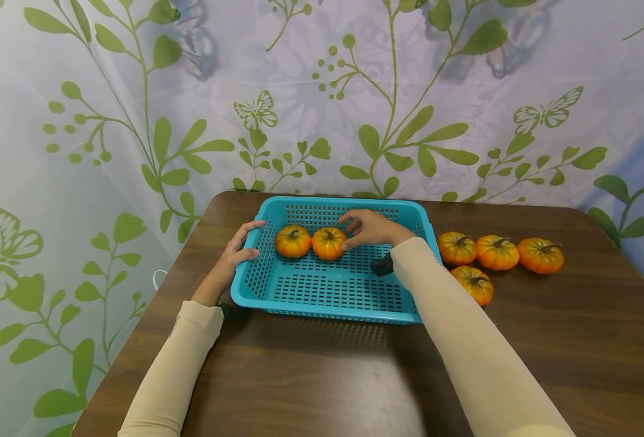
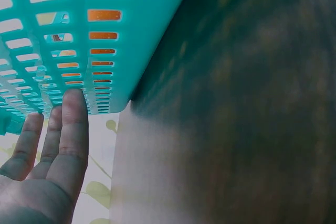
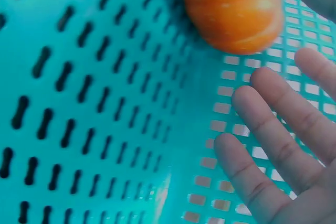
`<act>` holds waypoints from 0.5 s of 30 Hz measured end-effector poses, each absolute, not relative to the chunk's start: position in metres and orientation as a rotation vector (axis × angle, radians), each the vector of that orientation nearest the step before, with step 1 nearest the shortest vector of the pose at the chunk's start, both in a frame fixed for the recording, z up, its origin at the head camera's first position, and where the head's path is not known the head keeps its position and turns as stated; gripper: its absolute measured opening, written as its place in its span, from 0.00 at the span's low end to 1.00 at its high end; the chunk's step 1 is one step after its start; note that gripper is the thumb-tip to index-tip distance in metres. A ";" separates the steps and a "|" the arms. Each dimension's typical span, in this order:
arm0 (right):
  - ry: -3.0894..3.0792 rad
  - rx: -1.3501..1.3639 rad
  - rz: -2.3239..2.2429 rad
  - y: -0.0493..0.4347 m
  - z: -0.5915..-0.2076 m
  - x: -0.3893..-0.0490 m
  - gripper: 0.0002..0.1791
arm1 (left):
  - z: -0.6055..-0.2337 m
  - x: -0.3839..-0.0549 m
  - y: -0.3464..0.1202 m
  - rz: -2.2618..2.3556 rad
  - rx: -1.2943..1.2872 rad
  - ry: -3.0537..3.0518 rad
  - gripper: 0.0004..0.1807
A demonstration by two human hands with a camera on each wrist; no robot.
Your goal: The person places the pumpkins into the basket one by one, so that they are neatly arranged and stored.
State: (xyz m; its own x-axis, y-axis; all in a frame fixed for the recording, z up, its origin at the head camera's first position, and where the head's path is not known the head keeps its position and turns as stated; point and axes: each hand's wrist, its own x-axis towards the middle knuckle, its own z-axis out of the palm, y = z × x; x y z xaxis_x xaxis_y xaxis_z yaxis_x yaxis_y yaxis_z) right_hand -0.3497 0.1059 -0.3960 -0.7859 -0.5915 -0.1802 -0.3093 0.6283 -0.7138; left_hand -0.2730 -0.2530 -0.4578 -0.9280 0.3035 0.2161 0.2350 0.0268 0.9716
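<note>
A turquoise plastic basket [image 1: 327,317] with slotted walls stands on the table. Two small orange-yellow pumpkins, a left pumpkin [image 1: 293,241] and a right pumpkin [image 1: 328,244], sit side by side in its left half. My right hand [image 1: 373,229] reaches over the basket, its thumb close beside the right pumpkin. In the right wrist view its fingers [image 3: 262,121] are spread and loosely bent, apart from the pumpkin [image 3: 233,11]. At the basket's left end, my left hand [image 1: 234,258] rests at the rim. The left wrist view shows its straight fingers [image 2: 73,129] against the outer slotted wall.
To the right of the basket, several similar pumpkins [image 1: 496,252] lie on the brown wooden table [image 1: 322,376]. One pumpkin [image 1: 473,284] sits nearer the front, by my right sleeve [image 1: 464,321]. A curtain [image 1: 311,109] with green leaves and butterflies hangs behind the table.
</note>
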 end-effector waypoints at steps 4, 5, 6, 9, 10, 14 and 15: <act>2.454 -0.748 -1.041 0.109 -0.391 -0.349 0.37 | -0.457 -0.272 -0.253 2.067 0.583 2.226 0.39; 2.450 -0.747 -1.065 0.110 -0.390 -0.349 0.36 | -0.457 -0.272 -0.253 2.062 0.584 2.232 0.39; 2.443 -0.743 -1.090 0.110 -0.388 -0.349 0.36 | -0.456 -0.272 -0.253 2.061 0.584 2.235 0.39; 2.440 -0.726 -1.135 0.112 -0.385 -0.349 0.36 | -0.456 -0.271 -0.253 2.058 0.588 2.236 0.39; 2.441 -0.719 -1.142 0.113 -0.384 -0.348 0.35 | -0.456 -0.271 -0.253 2.060 0.590 2.231 0.39; 2.428 -0.725 -1.201 0.115 -0.381 -0.346 0.34 | -0.457 -0.270 -0.254 2.066 0.590 2.221 0.39; 2.424 -0.734 -1.218 0.115 -0.379 -0.345 0.34 | -0.457 -0.270 -0.254 2.067 0.590 2.222 0.38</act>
State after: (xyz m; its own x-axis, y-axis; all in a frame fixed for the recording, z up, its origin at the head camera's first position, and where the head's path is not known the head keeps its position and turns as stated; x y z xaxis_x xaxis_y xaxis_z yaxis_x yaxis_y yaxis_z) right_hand -0.3450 0.1155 -0.3794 -0.8127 -0.5795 -0.0604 -0.2975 0.5018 -0.8122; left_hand -0.2701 -0.2538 -0.4573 -0.9258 0.3080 0.2191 0.2408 0.0337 0.9700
